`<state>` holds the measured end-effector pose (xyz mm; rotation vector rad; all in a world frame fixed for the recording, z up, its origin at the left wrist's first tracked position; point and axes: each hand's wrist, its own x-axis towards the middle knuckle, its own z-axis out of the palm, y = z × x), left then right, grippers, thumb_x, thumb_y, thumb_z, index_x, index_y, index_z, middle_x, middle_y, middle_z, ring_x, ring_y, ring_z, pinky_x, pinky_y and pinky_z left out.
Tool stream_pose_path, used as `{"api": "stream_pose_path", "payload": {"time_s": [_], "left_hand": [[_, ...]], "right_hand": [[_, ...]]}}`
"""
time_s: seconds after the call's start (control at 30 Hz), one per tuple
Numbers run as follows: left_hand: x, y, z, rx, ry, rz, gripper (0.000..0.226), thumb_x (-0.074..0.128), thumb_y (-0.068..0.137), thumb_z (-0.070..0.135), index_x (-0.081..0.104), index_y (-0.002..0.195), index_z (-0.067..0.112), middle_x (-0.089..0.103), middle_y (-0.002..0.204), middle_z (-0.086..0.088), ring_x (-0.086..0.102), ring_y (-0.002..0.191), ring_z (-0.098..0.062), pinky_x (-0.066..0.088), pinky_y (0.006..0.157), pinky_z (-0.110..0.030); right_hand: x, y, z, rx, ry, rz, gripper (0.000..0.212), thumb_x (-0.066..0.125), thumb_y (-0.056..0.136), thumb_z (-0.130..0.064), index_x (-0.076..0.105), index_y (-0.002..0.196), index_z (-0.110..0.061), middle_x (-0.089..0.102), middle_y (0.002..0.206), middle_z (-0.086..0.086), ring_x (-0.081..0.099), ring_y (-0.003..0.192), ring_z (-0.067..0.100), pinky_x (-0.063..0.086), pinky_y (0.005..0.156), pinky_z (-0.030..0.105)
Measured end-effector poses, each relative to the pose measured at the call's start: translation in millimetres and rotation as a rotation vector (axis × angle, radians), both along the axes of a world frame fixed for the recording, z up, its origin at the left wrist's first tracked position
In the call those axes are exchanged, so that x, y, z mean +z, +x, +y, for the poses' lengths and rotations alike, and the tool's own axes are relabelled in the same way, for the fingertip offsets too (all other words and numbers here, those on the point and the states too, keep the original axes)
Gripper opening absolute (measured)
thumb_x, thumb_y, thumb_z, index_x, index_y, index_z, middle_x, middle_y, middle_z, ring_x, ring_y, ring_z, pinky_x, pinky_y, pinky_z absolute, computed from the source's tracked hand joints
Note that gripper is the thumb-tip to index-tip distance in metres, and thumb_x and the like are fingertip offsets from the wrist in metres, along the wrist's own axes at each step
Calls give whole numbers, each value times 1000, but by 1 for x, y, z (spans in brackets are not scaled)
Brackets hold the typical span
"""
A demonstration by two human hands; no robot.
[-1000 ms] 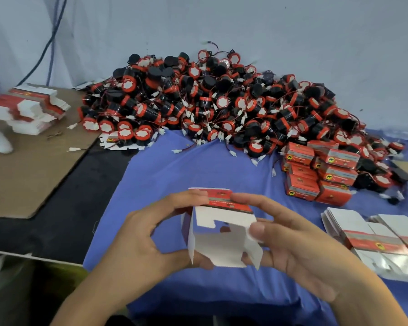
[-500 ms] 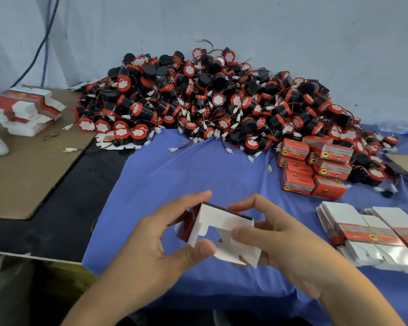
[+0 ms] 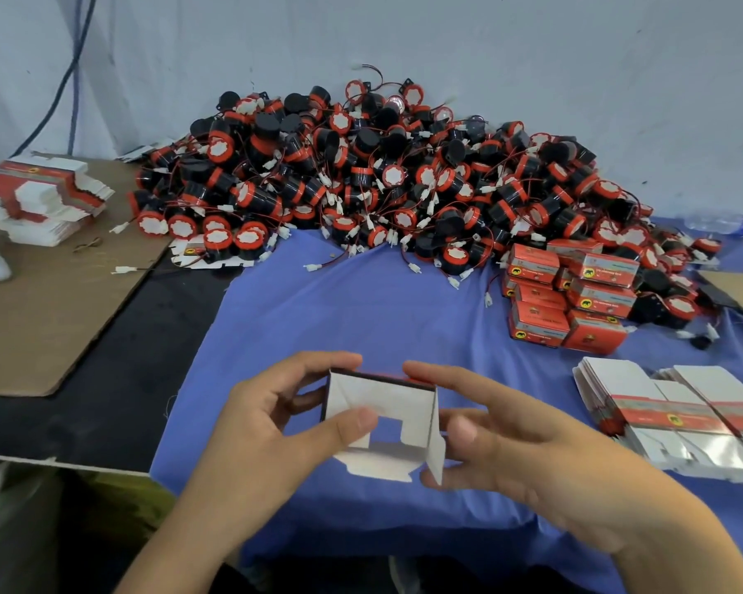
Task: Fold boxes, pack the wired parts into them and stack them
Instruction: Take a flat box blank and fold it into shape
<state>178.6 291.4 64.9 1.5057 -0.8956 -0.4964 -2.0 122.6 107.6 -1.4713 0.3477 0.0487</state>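
A small white-and-red carton (image 3: 387, 405) is held open-ended toward me above the blue cloth (image 3: 361, 302), its white flaps showing. My left hand (image 3: 267, 430) grips its left side, thumb pressing a front flap. My right hand (image 3: 524, 448) holds its right side with forefinger on the top edge and thumb by the side flap. A big heap of black-and-red wired parts (image 3: 387, 177) lies at the back. Several closed red boxes (image 3: 571, 293) are stacked at the right.
Flat unfolded cartons (image 3: 678, 418) lie fanned at the right edge. Another pile of flat cartons (image 3: 39, 199) sits on brown cardboard (image 3: 48, 319) at the left. A grey wall runs behind; a black surface (image 3: 116, 396) lies left of the cloth.
The carton has been turned and squared up, its open end now facing me. My left thumb moved onto a front flap, and both hands shifted slightly apart.
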Motion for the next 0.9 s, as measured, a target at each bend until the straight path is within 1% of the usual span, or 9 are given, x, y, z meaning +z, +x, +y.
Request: {"api": "stream_pose_path", "payload": {"time_s": [0.13, 0.23, 0.43, 0.5, 0.57, 0.63, 0.7, 0.8, 0.9], "left_hand": [[-1, -6, -3, 23, -7, -16, 45, 84, 66, 41, 73, 110, 43, 74, 111, 16, 68, 108, -6, 52, 89, -13], [-2, -11, -6, 20, -46, -85, 41, 86, 72, 43, 71, 110, 44, 73, 113, 18, 66, 112, -3, 51, 91, -12], [-7, -28, -13, -2, -152, -145, 46, 85, 68, 44, 72, 112, 43, 70, 122, 12, 62, 121, -11, 52, 95, -25], [-9, -29, -16, 78, -184, -69, 42, 89, 70, 37, 74, 109, 40, 73, 116, 10, 67, 113, -13, 55, 92, -27], [-10, -30, -17, 127, -196, 26, 43, 91, 66, 31, 75, 106, 38, 75, 111, 11, 71, 105, -13, 59, 88, -31], [-11, -30, -17, 174, -216, 119, 45, 86, 64, 32, 76, 107, 37, 76, 108, 10, 73, 101, -15, 61, 84, -35], [-11, -30, -16, 203, -233, 171, 47, 85, 63, 33, 75, 109, 37, 76, 107, 8, 73, 100, -15, 61, 82, -34], [-8, -32, -15, 191, -222, 98, 46, 89, 66, 32, 75, 109, 36, 75, 111, 7, 72, 103, -16, 61, 82, -33], [-5, -40, -16, 156, -265, 43, 38, 82, 76, 44, 74, 111, 34, 71, 118, 1, 67, 112, -24, 60, 87, -38]], "right_hand": [[-11, -2, 1, -41, -83, -44, 60, 74, 91, -14, 52, 138, -44, 66, 133, 5, 64, 122, 25, 51, 105, 37], [-20, 2, 9, -158, -109, -66, 58, 80, 81, -12, 59, 127, -40, 72, 121, 7, 67, 116, 22, 56, 92, 30], [-26, 7, 21, -359, -148, -141, 49, 72, 87, 4, 56, 114, -33, 75, 107, 10, 72, 100, 27, 61, 84, 39], [-30, 9, 24, -448, -158, -214, 49, 76, 85, 0, 52, 109, -35, 72, 117, 3, 73, 98, 31, 62, 80, 48], [-33, 8, 25, -477, -223, -295, 33, 77, 87, -16, 52, 107, -24, 68, 125, -3, 73, 102, 28, 62, 78, 41], [-35, 5, 26, -409, -366, -324, 27, 67, 93, -42, 60, 101, -17, 64, 134, -5, 67, 116, 22, 58, 84, 34], [-36, 0, 26, -315, -468, -313, 40, 61, 92, -59, 68, 106, -22, 57, 144, -11, 51, 137, 16, 55, 95, 38], [-39, 0, 32, -333, -594, -347, 36, 70, 85, -57, 70, 110, -31, 58, 141, -10, 57, 131, 17, 55, 96, 36], [-42, 6, 46, -542, -385, -443, 50, 82, 76, -50, 57, 116, -32, 68, 119, 1, 65, 116, 24, 59, 89, 41]]}}
